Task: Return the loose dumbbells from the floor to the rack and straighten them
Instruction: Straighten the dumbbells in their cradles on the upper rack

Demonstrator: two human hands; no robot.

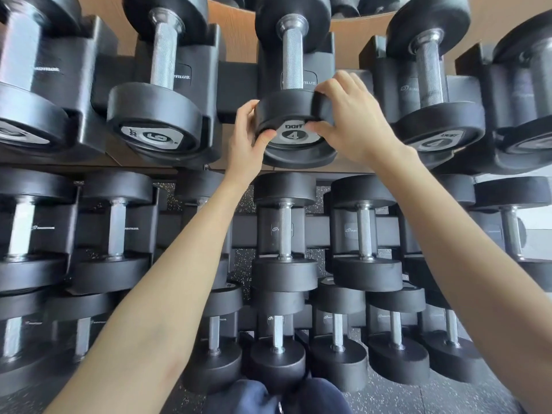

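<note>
The dumbbell (292, 64) with the number 4 lies on the top row of the rack (236, 82), in the middle of the view, with its length pointing away from the person. It has two round black heads of a matte, rubber-like material and a short silver handle with a rough knurled surface between them. The near head shows a grey label with a black ring around the 4 and a small word above it. This head sits in a black cradle (298, 158) of the rack, whose curved lip shows below it.

Both hands hold the near head. The left hand (249, 138) grips its left side, with the thumb on the face beside the label and the fingers curled around the edge. The right hand (352, 121) grips the right side, with the thumb on the face and the fingers bent over the upper edge, close to the handle.

To the left, in its own cradle, lies a dumbbell marked 5 (158, 115), and to the right lies a second one marked 4 (433, 115). More black dumbbells fill the lower rows (283, 234). At the bottom is dark speckled floor (418, 395).
</note>
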